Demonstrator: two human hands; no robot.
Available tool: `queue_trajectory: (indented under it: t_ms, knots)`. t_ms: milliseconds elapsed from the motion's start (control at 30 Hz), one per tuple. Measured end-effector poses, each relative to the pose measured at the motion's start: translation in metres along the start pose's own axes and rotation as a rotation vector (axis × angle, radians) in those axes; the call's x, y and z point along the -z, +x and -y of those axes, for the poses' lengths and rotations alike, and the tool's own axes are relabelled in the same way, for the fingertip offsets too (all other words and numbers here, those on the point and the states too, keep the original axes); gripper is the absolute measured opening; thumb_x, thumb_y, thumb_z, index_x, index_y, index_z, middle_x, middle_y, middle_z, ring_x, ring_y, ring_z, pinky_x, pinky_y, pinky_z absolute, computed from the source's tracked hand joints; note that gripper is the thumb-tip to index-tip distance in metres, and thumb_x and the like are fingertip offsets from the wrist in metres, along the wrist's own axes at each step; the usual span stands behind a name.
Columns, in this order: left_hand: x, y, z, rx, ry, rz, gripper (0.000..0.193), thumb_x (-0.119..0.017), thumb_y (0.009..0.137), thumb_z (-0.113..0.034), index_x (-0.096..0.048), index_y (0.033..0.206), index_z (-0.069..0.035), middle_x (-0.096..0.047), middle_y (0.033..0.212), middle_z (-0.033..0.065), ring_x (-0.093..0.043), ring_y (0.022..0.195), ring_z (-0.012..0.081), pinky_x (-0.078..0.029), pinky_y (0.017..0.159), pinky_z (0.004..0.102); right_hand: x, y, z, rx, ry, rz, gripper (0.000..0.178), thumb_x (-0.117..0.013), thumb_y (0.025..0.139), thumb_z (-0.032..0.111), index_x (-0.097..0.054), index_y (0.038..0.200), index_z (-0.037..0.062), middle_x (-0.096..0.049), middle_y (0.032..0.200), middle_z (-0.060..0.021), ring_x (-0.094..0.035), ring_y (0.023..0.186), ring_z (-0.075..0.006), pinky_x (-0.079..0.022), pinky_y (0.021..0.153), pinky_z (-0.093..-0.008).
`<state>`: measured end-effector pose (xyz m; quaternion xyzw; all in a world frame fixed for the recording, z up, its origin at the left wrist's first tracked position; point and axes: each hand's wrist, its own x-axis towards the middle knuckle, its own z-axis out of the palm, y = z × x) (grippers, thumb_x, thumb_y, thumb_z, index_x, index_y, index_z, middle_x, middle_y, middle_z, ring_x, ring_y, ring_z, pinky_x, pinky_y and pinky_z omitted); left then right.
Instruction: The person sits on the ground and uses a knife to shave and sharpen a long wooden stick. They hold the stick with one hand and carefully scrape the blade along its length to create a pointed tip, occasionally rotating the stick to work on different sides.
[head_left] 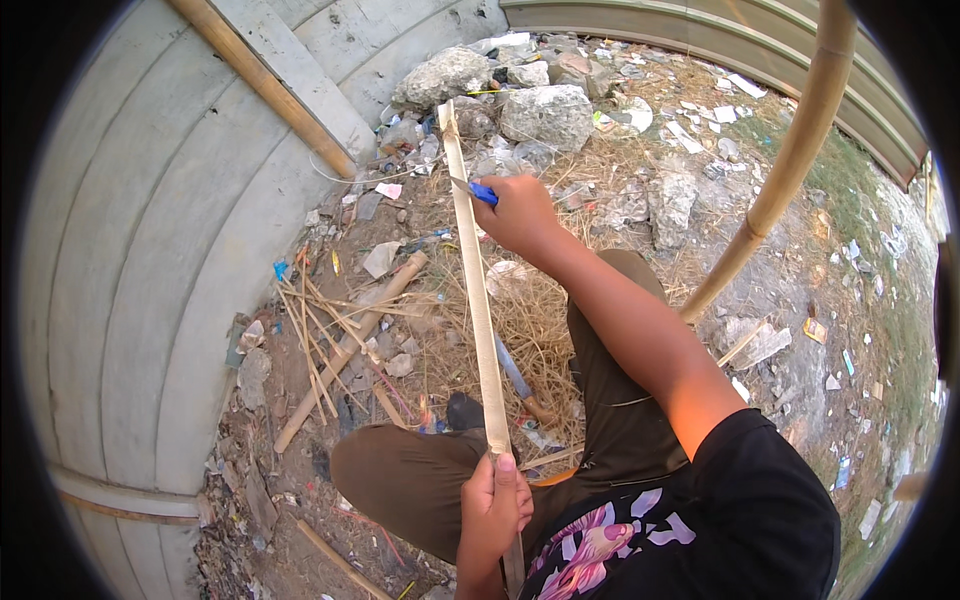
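Observation:
A long, pale split bamboo strip (474,270) runs from my lap up and away from me, its far end close to the rocks. My left hand (494,497) is wrapped round its near end, thumb lying along the top. Farther up, my right hand (518,214) grips a blue-handled cutter knife (483,193). The knife's blade lies across the strip near its far end and seems to touch it. My right arm is stretched out over my bent knee.
Several thin bamboo slivers (318,335) and a bamboo pole piece (350,350) lie at left. Upright bamboo (765,205) stands at right. A tool with a grey shaft (513,368) lies between my legs. Beyond are rocks (547,117), a concrete wall (150,250) and scattered litter.

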<state>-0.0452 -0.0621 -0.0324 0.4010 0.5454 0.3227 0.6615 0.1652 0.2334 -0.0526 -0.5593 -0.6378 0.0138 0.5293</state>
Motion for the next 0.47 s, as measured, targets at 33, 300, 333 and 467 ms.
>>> queue_trajectory:
  t_ms: [33,300,333,467]
  knots:
    - [0.001,0.000,-0.004,-0.010,-0.005,-0.013,0.035,-0.044,0.109,-0.035,-0.042,0.088,-0.007,-0.041,0.063,-0.0017,-0.041,0.048,0.0052,-0.034,0.040,0.0221,-0.004,-0.003,0.003,0.011,0.012,-0.006,0.019,-0.067,0.085,0.027,-0.073,0.079,0.0101,-0.065,0.064,-0.0154,-0.066,0.062,-0.0370,-0.054,0.060,-0.0473]
    - [0.002,-0.012,0.003,0.002,0.081,0.003,0.039,-0.041,0.110,-0.038,-0.041,0.086,-0.007,-0.038,0.058,0.0003,-0.038,0.045,0.0073,-0.033,0.038,0.0237,-0.009,0.005,0.000,-0.110,0.065,-0.015,0.026,-0.065,0.088,0.028,-0.069,0.076,0.0051,-0.063,0.065,-0.0194,-0.062,0.061,-0.0416,-0.051,0.060,-0.0492]
    - [0.002,-0.016,0.005,-0.002,0.081,-0.004,0.039,-0.041,0.109,-0.038,-0.041,0.086,-0.007,-0.038,0.058,0.0004,-0.038,0.045,0.0073,-0.033,0.038,0.0238,-0.008,0.005,-0.001,-0.041,0.053,-0.029,0.027,-0.065,0.089,0.027,-0.067,0.076,0.0030,-0.062,0.065,-0.0206,-0.061,0.061,-0.0429,-0.050,0.059,-0.0492]
    - [0.000,-0.028,0.010,0.017,0.122,-0.022,0.038,-0.044,0.109,-0.038,-0.041,0.087,-0.007,-0.041,0.059,0.0013,-0.039,0.044,0.0079,-0.033,0.038,0.0240,-0.007,0.005,-0.001,-0.154,-0.031,-0.068,0.032,-0.065,0.090,0.029,-0.067,0.075,0.0013,-0.063,0.066,-0.0217,-0.062,0.063,-0.0433,-0.051,0.061,-0.0496]
